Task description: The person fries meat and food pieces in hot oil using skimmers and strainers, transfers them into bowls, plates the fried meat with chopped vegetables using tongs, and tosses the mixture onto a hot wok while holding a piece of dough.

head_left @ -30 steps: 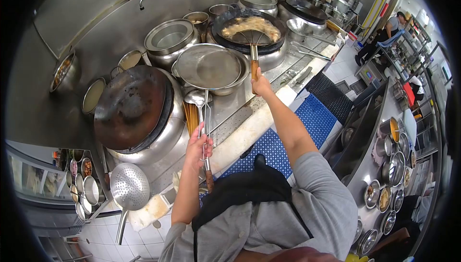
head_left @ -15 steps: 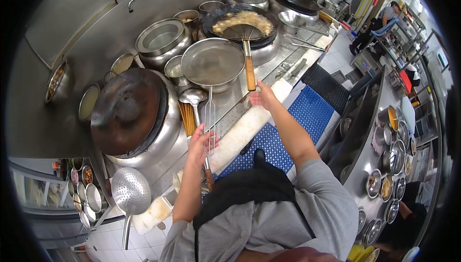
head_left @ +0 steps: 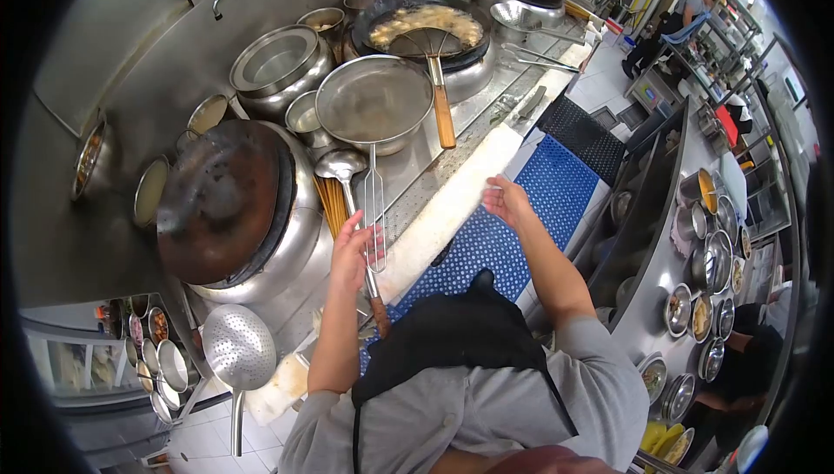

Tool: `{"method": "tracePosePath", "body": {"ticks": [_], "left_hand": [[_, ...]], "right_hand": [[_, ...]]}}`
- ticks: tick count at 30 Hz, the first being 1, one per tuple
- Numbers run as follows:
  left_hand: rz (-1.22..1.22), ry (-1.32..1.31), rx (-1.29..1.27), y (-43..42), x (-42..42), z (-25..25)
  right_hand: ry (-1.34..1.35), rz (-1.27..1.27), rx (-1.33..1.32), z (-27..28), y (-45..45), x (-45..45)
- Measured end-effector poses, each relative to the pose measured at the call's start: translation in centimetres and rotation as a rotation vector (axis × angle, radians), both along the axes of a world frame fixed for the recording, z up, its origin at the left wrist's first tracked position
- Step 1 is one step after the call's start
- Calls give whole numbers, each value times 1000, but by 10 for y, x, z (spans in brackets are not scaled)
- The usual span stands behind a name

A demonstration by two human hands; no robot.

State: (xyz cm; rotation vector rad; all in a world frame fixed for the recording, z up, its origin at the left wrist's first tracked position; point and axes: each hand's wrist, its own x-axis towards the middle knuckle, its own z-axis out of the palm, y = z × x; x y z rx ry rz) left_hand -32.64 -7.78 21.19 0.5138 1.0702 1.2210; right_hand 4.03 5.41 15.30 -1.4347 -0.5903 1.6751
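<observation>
My left hand (head_left: 352, 255) is beside the long wire handle of a round fine-mesh strainer (head_left: 373, 105); its fingers are spread and overlap the handle in view, without a visible grip. A steel ladle (head_left: 340, 164) with a wooden handle end lies just behind that hand. Over the blue mat hangs my right hand (head_left: 506, 199), fingers apart and holding nothing. A wire skimmer (head_left: 442, 109) with a wooden handle rests across a wok (head_left: 360, 35), where pale food (head_left: 426, 22) bubbles in oil.
A dark wok (head_left: 221, 205) sits tilted on the near burner. A perforated ladle (head_left: 240, 348) juts past the counter end. Lidded pots (head_left: 276, 61) line the back. Blue perforated matting (head_left: 539, 196) covers the floor. Bowls (head_left: 678, 311) crowd the right counter; another person (head_left: 691, 13) stands far right.
My right hand has moved away from the skimmer's wooden handle, down and right over the mat. The left hand stays by the strainer handle. The whole view has shifted slightly.
</observation>
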Motion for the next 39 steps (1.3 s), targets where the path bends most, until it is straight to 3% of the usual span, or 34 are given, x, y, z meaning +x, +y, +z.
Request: {"method": "tracePosePath", "body": {"ticks": [6, 11, 18, 25, 29, 39], "left_hand": [[-123, 14, -10, -6, 4, 3], [-58, 60, 16, -16, 7, 5], [-2, 163, -24, -14, 9, 13], [-47, 118, -27, 1, 23, 0], [-52, 100, -97, 3, 27, -1], [77, 246, 11, 3, 10, -7]], "right_hand": [[-16, 55, 146, 39, 61, -57], [107, 98, 156, 46, 108, -95], [75, -66, 236, 77, 110, -123], [-171, 189, 315, 84, 93, -145], [-83, 337, 278, 87, 63, -129], [-340, 117, 130, 22, -80, 17]]}}
